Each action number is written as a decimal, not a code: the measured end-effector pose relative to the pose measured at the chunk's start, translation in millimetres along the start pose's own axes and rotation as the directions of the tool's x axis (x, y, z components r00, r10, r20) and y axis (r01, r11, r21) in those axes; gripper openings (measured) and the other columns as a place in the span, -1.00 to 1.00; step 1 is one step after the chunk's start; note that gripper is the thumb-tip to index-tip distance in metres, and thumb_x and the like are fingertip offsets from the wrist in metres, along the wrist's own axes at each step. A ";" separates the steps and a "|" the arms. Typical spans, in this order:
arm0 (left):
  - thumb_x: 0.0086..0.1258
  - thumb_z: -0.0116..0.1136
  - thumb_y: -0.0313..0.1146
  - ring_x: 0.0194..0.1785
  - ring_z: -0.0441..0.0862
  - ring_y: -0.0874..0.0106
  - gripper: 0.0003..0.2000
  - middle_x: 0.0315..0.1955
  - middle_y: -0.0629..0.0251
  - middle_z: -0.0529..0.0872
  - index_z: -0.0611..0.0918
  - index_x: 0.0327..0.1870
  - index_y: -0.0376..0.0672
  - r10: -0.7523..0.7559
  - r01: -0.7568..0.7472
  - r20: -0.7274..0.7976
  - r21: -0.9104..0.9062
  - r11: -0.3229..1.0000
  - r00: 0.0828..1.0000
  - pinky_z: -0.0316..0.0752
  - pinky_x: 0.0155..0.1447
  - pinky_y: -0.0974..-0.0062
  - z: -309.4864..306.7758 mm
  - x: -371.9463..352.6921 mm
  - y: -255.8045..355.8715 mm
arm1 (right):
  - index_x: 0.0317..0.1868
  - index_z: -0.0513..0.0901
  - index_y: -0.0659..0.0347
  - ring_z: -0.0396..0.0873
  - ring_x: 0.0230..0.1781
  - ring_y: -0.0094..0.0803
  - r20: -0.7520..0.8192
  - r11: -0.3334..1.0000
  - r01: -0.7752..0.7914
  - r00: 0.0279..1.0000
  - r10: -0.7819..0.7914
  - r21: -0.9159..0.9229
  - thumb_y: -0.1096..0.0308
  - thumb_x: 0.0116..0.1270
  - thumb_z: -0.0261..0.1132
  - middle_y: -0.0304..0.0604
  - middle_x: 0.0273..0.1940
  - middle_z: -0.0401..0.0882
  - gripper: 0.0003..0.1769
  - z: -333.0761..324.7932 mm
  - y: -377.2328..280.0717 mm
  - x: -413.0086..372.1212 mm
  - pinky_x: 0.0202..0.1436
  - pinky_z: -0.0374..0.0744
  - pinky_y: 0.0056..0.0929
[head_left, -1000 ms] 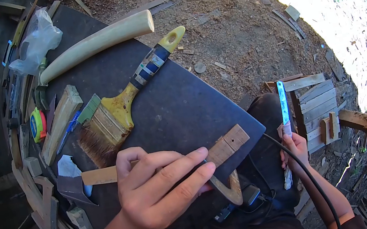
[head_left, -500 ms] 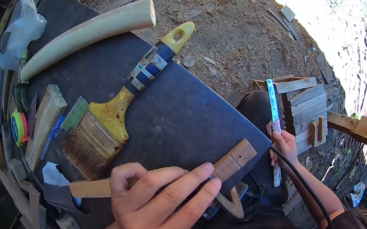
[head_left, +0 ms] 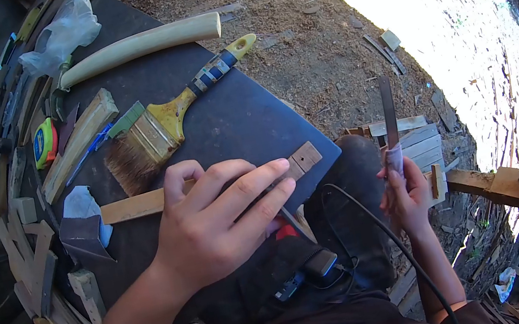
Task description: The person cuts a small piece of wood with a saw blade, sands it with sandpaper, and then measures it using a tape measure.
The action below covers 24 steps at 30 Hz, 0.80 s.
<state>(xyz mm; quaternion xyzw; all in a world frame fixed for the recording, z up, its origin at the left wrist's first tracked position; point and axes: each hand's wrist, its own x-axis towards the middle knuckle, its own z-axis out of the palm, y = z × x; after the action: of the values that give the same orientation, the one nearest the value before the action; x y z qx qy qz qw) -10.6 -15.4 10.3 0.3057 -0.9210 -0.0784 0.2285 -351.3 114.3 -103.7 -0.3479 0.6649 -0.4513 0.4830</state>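
My left hand (head_left: 214,222) is closed over a narrow wooden strip (head_left: 305,159), pressing it near the front edge of the dark tabletop (head_left: 245,119). One end of the strip, with a small dark hole and a cut line, shows past my fingertips; its paler other end sticks out to the left. Off the table's right corner, my right hand (head_left: 410,196) grips a thin, narrow metal blade (head_left: 389,113) by its cloth-wrapped end. The blade points upward, apart from the wood. Below my left hand, a curved piece and something red are partly hidden.
A wide paintbrush (head_left: 172,116), a curved wooden handle (head_left: 145,45), a tape measure (head_left: 45,142) and folded sandpaper (head_left: 82,236) lie on the table. A plastic bag (head_left: 67,33) is at the far left. A black cable (head_left: 387,233) runs past my right forearm.
The blade in my right hand has turned from a bright bluish face to a dark one. My left hand still holds the strip. The whole view has shifted slightly.
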 end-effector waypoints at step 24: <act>0.34 0.47 -0.09 0.20 0.66 0.53 -0.64 0.16 0.63 0.80 0.79 0.14 0.15 0.053 -0.047 -0.127 0.049 0.998 0.990 0.36 0.32 0.22 19.3 -16.7 -4.4 | 0.61 0.46 0.14 0.84 -0.28 -0.08 0.411 0.444 0.509 0.860 -0.303 -0.737 0.66 0.43 0.28 0.16 -0.26 0.77 -0.27 71.4 -138.8 -95.7 -0.21 0.68 -0.25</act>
<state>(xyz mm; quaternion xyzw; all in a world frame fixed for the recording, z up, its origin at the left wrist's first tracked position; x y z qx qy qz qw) -5.4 -8.8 -14.3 0.2920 -0.9133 -0.0317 0.2822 -251.4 132.8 48.7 -0.7294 0.6349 -0.1468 0.2082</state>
